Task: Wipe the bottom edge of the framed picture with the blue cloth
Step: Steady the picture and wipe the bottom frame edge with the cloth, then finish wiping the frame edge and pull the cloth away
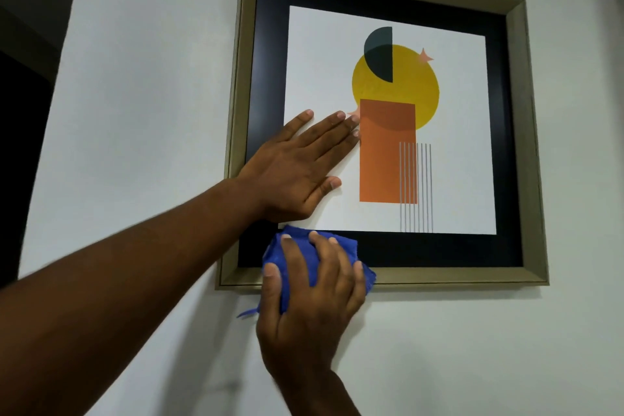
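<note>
Framed picture, gold-toned frame, hanging on a white wall. Left hand: unclenched, palm flat on the lower-left glass. Right hand: gripping bunched blue cloth, pressed against the frame's bottom edge near the left corner.

Your framed picture hangs on the wall, with a dull gold frame, a black mat, and a white print of a yellow circle, dark half-circle, orange rectangle and thin grey lines. Your blue cloth is bunched up and pressed over the frame's bottom edge near its lower left corner, one frayed end trailing below.
</note>
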Available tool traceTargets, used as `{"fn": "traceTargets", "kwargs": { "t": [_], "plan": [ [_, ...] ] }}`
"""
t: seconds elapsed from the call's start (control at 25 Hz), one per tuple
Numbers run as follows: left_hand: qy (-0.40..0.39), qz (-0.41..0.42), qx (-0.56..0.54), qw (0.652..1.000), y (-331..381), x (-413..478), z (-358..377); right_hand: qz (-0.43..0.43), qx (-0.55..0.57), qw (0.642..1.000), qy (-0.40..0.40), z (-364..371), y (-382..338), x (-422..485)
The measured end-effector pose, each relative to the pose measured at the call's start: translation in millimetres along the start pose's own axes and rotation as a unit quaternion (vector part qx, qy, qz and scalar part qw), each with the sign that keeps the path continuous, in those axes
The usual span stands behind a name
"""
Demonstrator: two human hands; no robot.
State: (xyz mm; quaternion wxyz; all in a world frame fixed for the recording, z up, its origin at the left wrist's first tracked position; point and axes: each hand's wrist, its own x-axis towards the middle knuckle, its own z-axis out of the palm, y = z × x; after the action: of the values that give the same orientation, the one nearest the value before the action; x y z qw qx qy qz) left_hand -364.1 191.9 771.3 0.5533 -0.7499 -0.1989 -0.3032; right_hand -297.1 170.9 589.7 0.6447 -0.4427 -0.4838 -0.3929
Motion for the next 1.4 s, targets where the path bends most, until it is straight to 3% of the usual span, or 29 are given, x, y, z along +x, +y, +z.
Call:
{"fn": "traceTargets", "kwargs": {
  "t": [0.28,0.44,0.52,0.6,0.68,0.84,1.0,1.12,1.2,1.28,1.4],
  "plan": [
    [-0.052,-0.026,-0.035,0.998,6.4,-2.4,-11.2,-0.167,-0.083,0.972,-0.143,-27.9,31.3,9.8],
    [-0.139,-0.091,-0.066,0.984,15.5,-12.5,-36.8,-0.127,-0.075,0.968,-0.205,-54.0,44.7,20.4],
    [-0.081,-0.186,-0.162,0.966,36.7,-33.8,-50.3,-0.107,-0.028,0.963,-0.247,-64.7,51.9,21.7],
    [0.098,-0.299,-0.236,0.919,77.7,-68.9,-56.8,-0.092,0.062,0.949,-0.294,-73.7,63.3,26.8],
    [0.216,-0.41,-0.272,0.843,130.9,-99.6,-56.8,-0.082,0.136,0.926,-0.341,-81.7,73.9,35.5],
    [0.202,-0.622,-0.447,0.61,195.2,-88.6,-40.9,-0.056,0.234,0.903,-0.356,-89.2,84.3,48.5],
    [0.204,-0.669,-0.5,0.511,205.0,-65.3,-37.3,-0.029,0.283,0.895,-0.343,-100.2,88.8,50.0],
    [0.227,-0.645,-0.535,0.496,219.8,-60.2,-41.4,0.058,0.304,0.924,-0.226,-123.5,105.1,37.8],
    [0.218,-0.616,-0.57,0.499,240.7,-58.8,-48.5,0.154,0.326,0.919,-0.16,-142.9,121.2,18.1],
    [0.192,-0.6,-0.588,0.507,276.5,-66.5,-49.3,0.265,0.363,0.878,-0.167,-169.6,141.0,-11.1],
    [0.134,-0.599,-0.618,0.492,349.6,-90.2,-36.9,0.446,0.41,0.765,-0.22,-204.2,183.8,-59.8]
  ]
}}
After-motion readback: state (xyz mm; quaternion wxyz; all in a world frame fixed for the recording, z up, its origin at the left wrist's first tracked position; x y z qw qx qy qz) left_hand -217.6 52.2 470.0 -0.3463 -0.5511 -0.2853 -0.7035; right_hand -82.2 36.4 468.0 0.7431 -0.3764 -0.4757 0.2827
